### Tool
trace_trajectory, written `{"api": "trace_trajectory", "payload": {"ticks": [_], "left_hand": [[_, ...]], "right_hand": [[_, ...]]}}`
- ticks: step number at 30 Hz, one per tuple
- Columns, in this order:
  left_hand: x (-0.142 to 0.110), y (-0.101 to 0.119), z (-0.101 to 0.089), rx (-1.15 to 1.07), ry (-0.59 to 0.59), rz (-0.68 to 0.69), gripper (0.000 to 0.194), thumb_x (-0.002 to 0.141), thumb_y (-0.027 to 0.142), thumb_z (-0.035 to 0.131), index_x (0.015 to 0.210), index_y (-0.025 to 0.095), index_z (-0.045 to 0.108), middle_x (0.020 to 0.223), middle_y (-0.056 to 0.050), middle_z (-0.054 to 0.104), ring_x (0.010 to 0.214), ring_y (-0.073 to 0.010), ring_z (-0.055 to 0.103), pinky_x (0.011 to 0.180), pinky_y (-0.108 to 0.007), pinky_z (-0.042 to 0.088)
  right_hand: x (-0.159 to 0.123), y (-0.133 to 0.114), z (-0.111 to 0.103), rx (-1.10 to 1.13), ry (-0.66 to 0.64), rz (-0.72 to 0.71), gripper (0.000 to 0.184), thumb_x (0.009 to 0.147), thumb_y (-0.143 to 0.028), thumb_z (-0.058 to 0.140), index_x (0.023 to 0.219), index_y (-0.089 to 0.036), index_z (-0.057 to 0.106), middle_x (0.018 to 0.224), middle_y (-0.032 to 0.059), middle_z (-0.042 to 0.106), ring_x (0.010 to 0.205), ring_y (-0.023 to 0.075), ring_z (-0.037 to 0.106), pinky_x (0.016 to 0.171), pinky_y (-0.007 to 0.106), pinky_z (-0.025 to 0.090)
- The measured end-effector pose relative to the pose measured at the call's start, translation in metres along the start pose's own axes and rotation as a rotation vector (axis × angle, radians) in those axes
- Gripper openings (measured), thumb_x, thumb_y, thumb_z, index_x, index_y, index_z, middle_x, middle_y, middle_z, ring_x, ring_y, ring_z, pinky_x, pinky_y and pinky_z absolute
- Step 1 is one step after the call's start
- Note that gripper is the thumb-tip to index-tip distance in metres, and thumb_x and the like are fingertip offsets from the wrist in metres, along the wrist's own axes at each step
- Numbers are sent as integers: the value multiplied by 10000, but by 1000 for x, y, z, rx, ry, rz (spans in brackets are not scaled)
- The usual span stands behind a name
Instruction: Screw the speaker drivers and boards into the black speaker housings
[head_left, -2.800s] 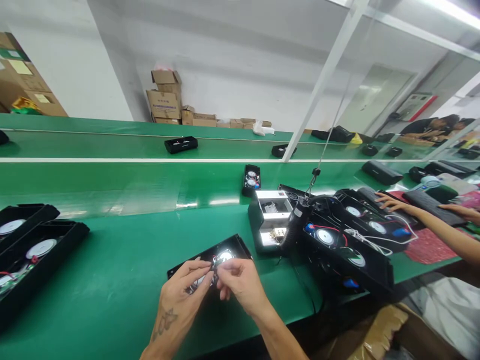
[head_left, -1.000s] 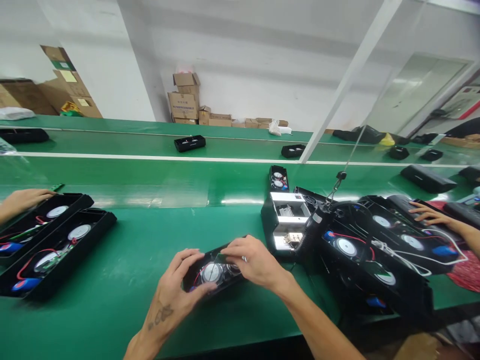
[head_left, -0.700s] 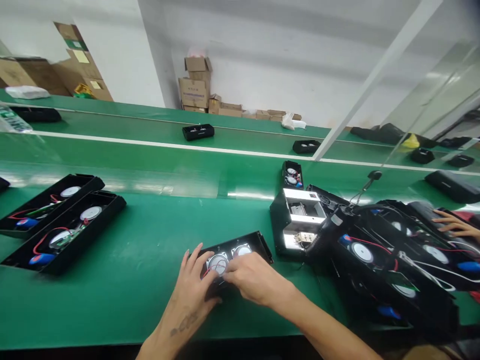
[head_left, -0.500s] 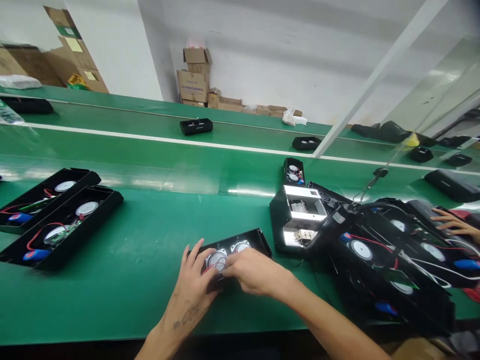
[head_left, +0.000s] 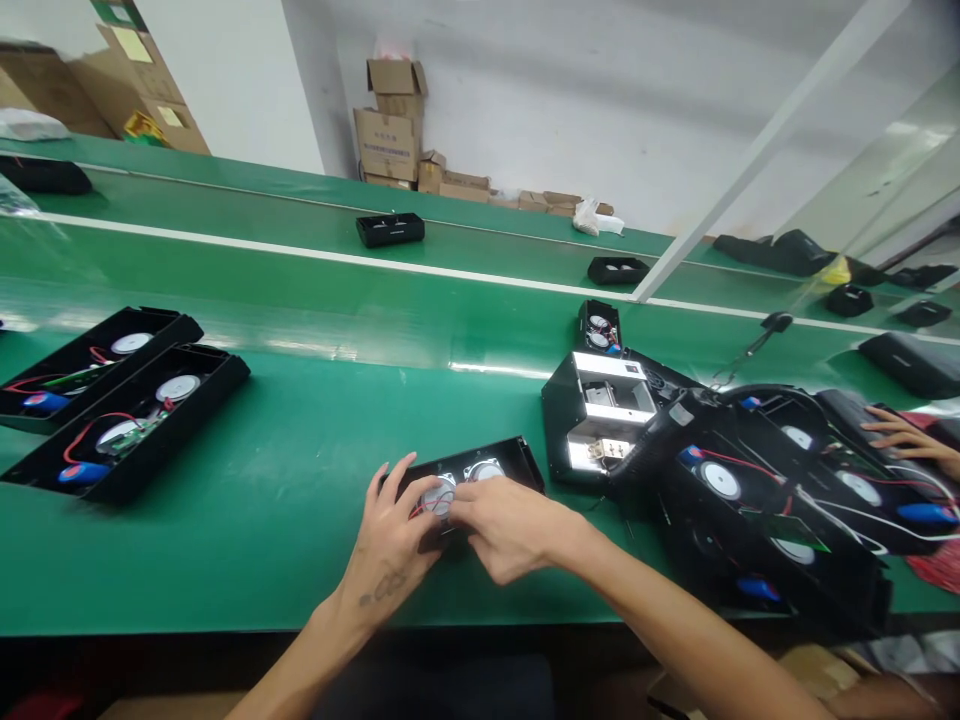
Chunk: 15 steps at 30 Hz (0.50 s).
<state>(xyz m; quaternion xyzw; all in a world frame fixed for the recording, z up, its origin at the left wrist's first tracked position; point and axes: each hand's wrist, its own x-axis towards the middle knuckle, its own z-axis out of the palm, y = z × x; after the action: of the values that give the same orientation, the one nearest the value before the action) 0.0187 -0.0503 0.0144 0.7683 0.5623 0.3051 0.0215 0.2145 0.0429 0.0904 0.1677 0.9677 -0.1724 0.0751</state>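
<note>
A black speaker housing (head_left: pixel 520 462) lies open on the green bench in front of me, tilted slightly up to the right. Two round silver speaker drivers, a left one (head_left: pixel 437 496) and a right one (head_left: pixel 486 469), sit inside it, with thin red wires by the left one. My left hand (head_left: pixel 397 525) wraps round the housing's left end, thumb at its near side. Over the housing's middle, my right hand (head_left: pixel 506 520) is closed in a pinch beside the left driver. Its fingertips are covered by the hand itself, so what they hold cannot be seen.
Two open housings, a nearer one (head_left: pixel 142 420) and a farther one (head_left: pixel 45 385), lie left. A black-and-silver machine (head_left: pixel 600 410) stands right, beside piled housings (head_left: pixel 750 510) and a hanging black tool (head_left: pixel 667 430). A co-worker's hand (head_left: pixel 904 435) reaches in at far right.
Both hands pinched together over the housing at first; then my left moved to its left end. My right held something green, no longer visible, and now pinches lower. A co-worker's hand at left has gone.
</note>
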Motion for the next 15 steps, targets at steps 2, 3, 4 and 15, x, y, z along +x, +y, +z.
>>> {"api": "trace_trajectory", "payload": {"ticks": [2, 3, 4, 15], "left_hand": [[12, -5, -6, -121, -95, -110, 111, 812, 187, 783, 877, 275, 800, 1266, -54, 750, 1460, -420, 477, 1192, -678, 369], [21, -10, -10, -197, -166, -172, 90, 778, 220, 814, 839, 286, 807, 1266, -43, 746, 1422, -403, 512, 1176, -635, 402], [31, -17, -13, -271, -243, -223, 70, 741, 262, 845, 795, 288, 809, 1273, -32, 737, 1360, -373, 566, 1147, -574, 447], [92, -50, -31, -471, -589, -347, 343, 586, 484, 886, 537, 212, 682, 1269, -12, 721, 902, -182, 701, 696, -252, 499]], "right_hand": [[2, -1, 3, -7, 61, 22, 372, 814, -155, 712, 1181, -103, 678, 1097, 158, 724, 891, 271, 656, 737, 364, 460], [5, 0, 3, -1, 74, 43, 397, 812, -154, 733, 1201, -104, 674, 1115, 166, 723, 938, 281, 659, 766, 366, 466], [10, 2, 1, 12, 75, 71, 377, 816, -155, 744, 1186, -114, 686, 1096, 162, 727, 949, 283, 663, 770, 361, 463], [40, 23, -43, 221, -3, 186, 297, 754, -219, 834, 1047, -174, 811, 677, -9, 674, 589, 149, 541, 541, 281, 309]]}}
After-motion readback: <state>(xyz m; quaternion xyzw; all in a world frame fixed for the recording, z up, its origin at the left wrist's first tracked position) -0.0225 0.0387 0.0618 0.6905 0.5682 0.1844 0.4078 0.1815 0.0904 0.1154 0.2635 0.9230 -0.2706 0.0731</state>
